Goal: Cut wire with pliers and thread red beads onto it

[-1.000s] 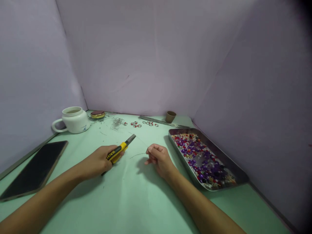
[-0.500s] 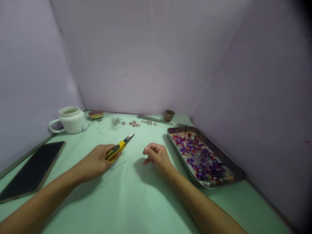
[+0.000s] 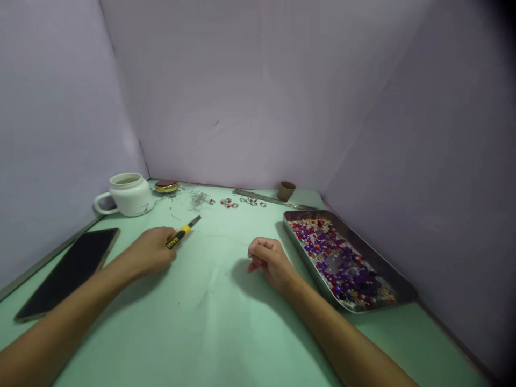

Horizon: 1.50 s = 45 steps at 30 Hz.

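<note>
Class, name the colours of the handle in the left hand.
The handle is yellow and black, seen in the head view.

Open lane on the desk between left hand and right hand; pliers jut into its far part. Right hand to bead tray: narrow gap, raised wall obstructs. By my view, 2 upright obstacles farther back: mug at left, cup behind a low wire bundle.

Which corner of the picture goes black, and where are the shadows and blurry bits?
Head view: upper right corner fades to black. Head view: soft shadow on the pale green tabletop, left of the right hand. Head view: thin grey wire at that hand looks faint, and lettering on the yellow-and-black metal pliers in the left hand is fuzzy.
</note>
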Each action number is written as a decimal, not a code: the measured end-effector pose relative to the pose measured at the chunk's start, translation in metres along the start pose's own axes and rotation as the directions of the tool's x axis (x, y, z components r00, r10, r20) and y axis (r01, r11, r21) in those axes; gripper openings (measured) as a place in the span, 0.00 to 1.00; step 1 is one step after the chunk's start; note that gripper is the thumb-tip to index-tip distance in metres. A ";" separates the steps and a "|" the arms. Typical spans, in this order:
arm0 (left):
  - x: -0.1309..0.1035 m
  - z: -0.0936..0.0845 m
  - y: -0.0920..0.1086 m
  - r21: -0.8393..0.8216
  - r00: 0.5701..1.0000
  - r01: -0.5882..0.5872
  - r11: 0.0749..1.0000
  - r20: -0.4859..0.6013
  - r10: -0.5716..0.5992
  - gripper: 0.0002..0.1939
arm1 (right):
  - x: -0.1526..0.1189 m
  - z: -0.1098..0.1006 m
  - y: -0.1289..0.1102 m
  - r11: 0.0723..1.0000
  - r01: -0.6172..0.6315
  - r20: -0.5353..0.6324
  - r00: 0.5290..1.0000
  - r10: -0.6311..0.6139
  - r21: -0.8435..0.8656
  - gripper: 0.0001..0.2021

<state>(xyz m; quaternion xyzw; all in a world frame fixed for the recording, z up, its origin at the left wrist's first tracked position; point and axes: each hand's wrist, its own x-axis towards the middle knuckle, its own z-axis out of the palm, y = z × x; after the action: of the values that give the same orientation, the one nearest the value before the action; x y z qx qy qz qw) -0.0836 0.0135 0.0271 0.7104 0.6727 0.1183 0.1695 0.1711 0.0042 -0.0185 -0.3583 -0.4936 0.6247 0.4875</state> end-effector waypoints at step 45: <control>-0.030 0.054 0.061 -0.798 0.938 0.298 0.523 0.347 -0.006 0.07 | -0.009 0.019 0.010 0.960 -0.258 0.194 0.942 0.275 -0.105 0.08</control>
<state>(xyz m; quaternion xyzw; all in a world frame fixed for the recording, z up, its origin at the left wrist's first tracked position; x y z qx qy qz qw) -0.0086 -0.0227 0.0039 0.4876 0.5583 0.3015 0.5998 0.1533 -0.0097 -0.0236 -0.3737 -0.5127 0.6990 0.3300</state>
